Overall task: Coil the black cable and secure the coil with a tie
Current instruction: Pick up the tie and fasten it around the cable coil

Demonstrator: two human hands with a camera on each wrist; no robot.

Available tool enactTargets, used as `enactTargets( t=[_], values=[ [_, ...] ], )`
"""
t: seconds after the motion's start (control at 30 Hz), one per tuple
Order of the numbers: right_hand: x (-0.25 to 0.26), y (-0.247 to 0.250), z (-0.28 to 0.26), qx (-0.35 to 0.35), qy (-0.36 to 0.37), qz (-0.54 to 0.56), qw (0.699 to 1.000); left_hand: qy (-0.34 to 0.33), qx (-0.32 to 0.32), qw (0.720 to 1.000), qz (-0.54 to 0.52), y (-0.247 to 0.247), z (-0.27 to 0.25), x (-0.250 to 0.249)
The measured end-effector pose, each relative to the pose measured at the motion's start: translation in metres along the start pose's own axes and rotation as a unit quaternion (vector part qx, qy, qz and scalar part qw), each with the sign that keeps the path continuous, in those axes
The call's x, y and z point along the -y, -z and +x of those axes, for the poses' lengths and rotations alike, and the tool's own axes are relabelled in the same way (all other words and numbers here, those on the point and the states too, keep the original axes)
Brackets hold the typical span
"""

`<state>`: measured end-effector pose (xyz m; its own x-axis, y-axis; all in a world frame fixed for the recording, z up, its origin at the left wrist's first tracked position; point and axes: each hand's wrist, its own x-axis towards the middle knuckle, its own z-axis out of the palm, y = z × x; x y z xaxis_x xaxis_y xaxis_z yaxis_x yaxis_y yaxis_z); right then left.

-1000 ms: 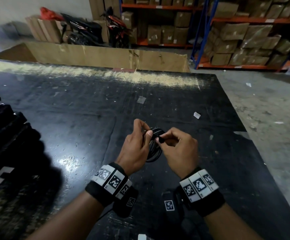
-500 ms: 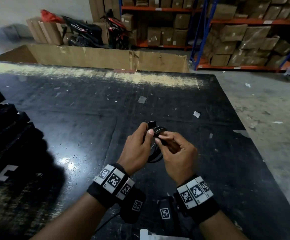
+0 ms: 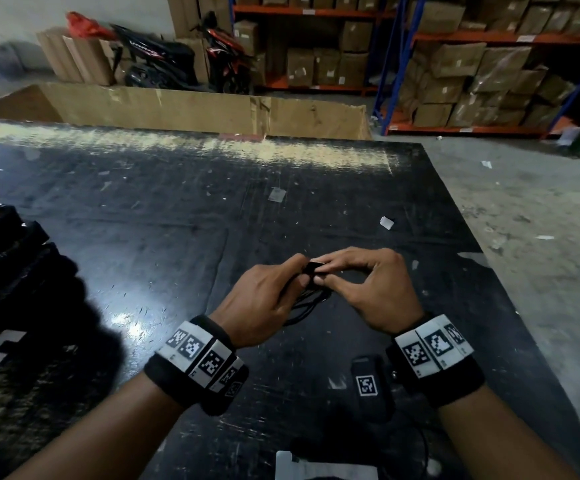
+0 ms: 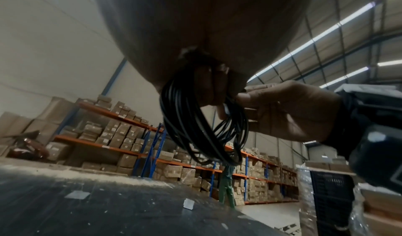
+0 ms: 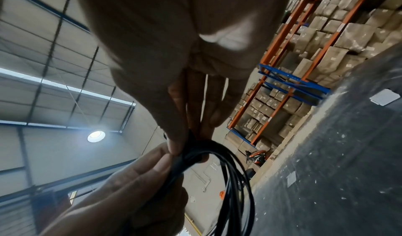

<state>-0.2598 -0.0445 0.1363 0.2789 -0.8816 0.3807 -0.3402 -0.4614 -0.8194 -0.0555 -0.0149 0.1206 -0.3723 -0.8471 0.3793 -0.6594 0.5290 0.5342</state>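
Note:
The black cable (image 3: pixel 307 306) is a small coil of several loops held above the black table (image 3: pixel 143 237). My left hand (image 3: pixel 299 271) grips the top of the coil (image 4: pixel 195 127), and the loops hang below my palm. My right hand (image 3: pixel 326 273) pinches a short black tie (image 3: pixel 314 266) against the top of the bundle, thumb below and fingers across. In the right wrist view the tie (image 5: pixel 191 146) sits round the gathered loops (image 5: pixel 228 179), with the left hand's fingers (image 5: pixel 152 167) just under it. How the tie's ends sit is hidden by my fingers.
A stack of black items (image 3: pixel 8 258) fills the table's left side. A small black device with a marker tag (image 3: pixel 366 386) lies by my right wrist, with white paper (image 3: pixel 316 467) at the near edge. Paper scraps (image 3: pixel 387 222) dot the table. A person in green (image 4: pixel 227 186) stands at the far shelves.
The tie end that stood up above the coil half a second ago is now folded down under my right fingers. The right hand has turned flatter over the bundle. Both hands stay in place.

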Motion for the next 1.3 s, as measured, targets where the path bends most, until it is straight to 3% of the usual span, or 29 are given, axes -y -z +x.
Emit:
enactTargets(
  t=[0.27, 0.5, 0.73, 0.83, 0.97, 1.1, 1.2, 1.3],
  values=[
    [-0.002, -0.004, 0.002, -0.029, 0.020, -0.002, 0.999, 0.038, 0.069, 0.997, -0.004, 0.001, 0.005, 0.007],
    [-0.005, -0.002, 0.002, 0.033, -0.049, 0.069, 0.996, 0.012, 0.154, 0.988, -0.005, 0.011, 0.003, 0.007],
    [-0.010, 0.000, 0.005, 0.071, -0.131, 0.122, 0.981, -0.003, 0.174, 0.985, 0.009, 0.004, 0.001, 0.005],
    [-0.011, -0.001, 0.010, 0.054, -0.139, 0.190, 0.970, 0.043, 0.115, 0.985, -0.123, -0.001, 0.003, 0.007],
    [-0.012, -0.004, 0.010, 0.078, -0.189, 0.306, 0.930, 0.122, -0.022, 0.923, -0.366, -0.007, 0.011, 0.004],
    [-0.015, -0.020, -0.007, 0.123, -0.198, 0.280, 0.932, 0.194, -0.086, 0.854, -0.474, -0.010, 0.016, -0.010],
    [-0.017, -0.028, -0.014, 0.054, -0.206, 0.342, 0.915, 0.201, -0.121, 0.821, -0.521, -0.018, 0.017, -0.011],
    [-0.020, -0.026, -0.015, 0.019, -0.255, 0.390, 0.885, 0.217, -0.155, 0.769, -0.581, -0.025, 0.017, -0.006]
  ],
)
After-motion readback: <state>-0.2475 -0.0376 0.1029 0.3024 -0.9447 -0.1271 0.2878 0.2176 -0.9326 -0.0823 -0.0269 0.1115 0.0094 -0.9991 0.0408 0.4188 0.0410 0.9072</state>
